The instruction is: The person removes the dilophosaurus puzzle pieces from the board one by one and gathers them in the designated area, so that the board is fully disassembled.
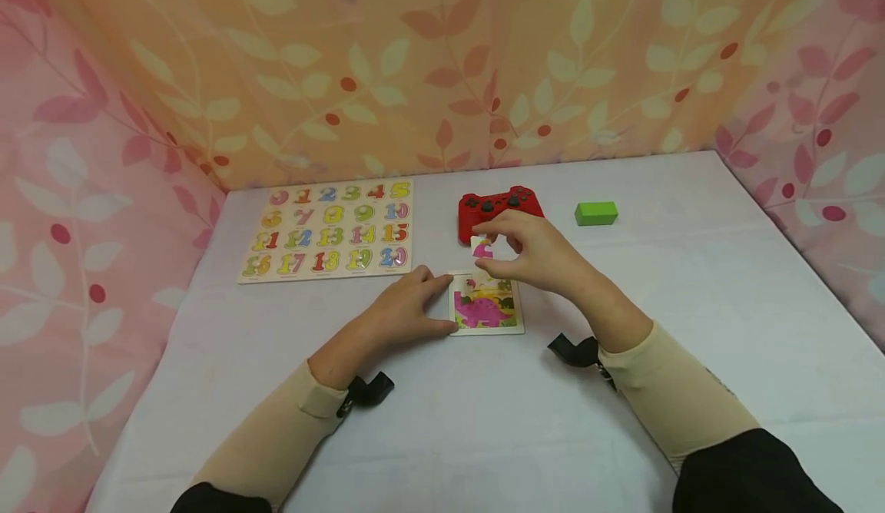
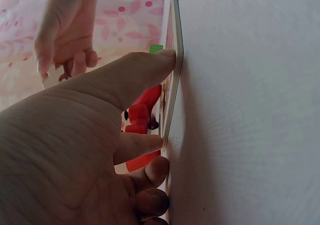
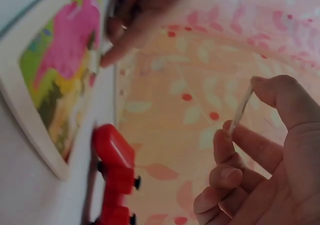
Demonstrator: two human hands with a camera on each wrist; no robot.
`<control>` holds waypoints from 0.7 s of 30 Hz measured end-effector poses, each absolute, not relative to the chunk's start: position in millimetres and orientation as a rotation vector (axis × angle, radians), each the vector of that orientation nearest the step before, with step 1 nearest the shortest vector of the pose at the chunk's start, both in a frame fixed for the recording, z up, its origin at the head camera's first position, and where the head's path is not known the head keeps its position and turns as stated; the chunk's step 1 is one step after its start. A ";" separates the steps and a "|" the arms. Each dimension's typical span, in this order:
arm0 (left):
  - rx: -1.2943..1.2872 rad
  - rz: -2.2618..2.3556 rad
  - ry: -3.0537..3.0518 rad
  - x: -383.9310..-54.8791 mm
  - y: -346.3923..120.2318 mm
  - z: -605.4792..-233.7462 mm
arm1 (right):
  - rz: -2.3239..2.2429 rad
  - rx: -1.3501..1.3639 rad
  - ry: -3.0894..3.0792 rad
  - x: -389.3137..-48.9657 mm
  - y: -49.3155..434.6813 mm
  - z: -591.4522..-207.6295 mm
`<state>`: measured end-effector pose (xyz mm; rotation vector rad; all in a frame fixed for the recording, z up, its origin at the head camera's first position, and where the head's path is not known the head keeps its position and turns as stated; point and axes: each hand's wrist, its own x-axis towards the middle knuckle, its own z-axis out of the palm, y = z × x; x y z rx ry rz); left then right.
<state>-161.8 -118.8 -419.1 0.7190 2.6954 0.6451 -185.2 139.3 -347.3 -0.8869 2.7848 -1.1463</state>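
My right hand [image 1: 535, 252] pinches a small square puzzle piece [image 1: 482, 247] between thumb and fingertips, raised above the table. The piece is white with a pink patch; edge-on, it looks thin [image 3: 242, 108] in the right wrist view. Below it lies a framed dinosaur puzzle [image 1: 486, 315] with a pink dinosaur, green ground and a pale strip at its top. My left hand [image 1: 408, 307] touches the puzzle's left edge, with thumb and index finger extended and spread apart along it. The other left fingers are bent beside the table in the left wrist view.
Back left lies a wooden number board [image 1: 332, 229] with colourful numerals. A red game controller [image 1: 470, 210] sits just behind the puzzle, partly covered by the right hand. Farther right is a green block [image 1: 596, 213]. Patterned cloth [image 1: 442, 75] hangs behind the white-covered table [image 1: 470, 436].
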 end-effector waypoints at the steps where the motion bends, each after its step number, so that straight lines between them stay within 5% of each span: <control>1: 0.718 0.649 2.695 -161.9 -118.9 -419.0 | -1.151 -0.877 2.791 -184.8 141.8 -344.0; 21: 0.742 0.641 2.708 -160.4 -121.1 -420.6 | -1.113 -0.751 2.989 -176.2 208.9 -307.1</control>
